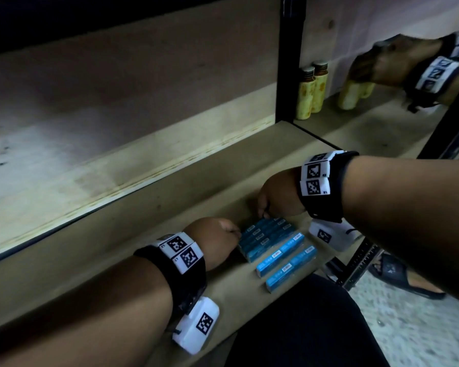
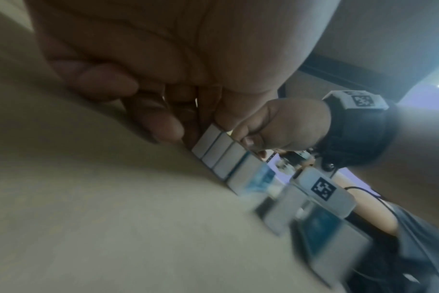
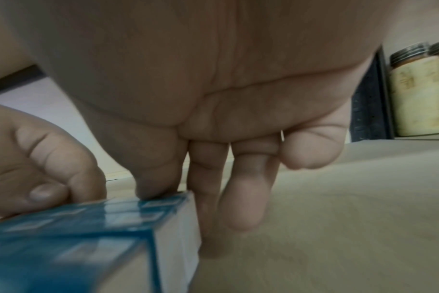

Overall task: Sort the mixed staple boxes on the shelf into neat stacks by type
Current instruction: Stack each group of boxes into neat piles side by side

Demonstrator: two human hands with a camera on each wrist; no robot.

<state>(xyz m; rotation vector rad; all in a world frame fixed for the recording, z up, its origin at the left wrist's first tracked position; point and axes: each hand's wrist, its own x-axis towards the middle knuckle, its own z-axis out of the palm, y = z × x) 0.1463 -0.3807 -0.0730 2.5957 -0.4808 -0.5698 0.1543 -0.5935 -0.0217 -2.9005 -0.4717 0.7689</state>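
**Both hands on the dark blue block**

The pale wooden shelf (image 1: 149, 223) carries a block of dark teal cardboard staple boxes (image 1: 265, 238) pressed side by side. At its nine o'clock end the left hand (image 1: 212, 241) pinches it; at twelve o'clock the right hand (image 1: 277, 198) curls over its far end. Two lighter blue staple boxes (image 1: 286, 256) lie just beside, at four o'clock. Yellow glass jars (image 1: 312, 91) stand well apart at one o'clock.
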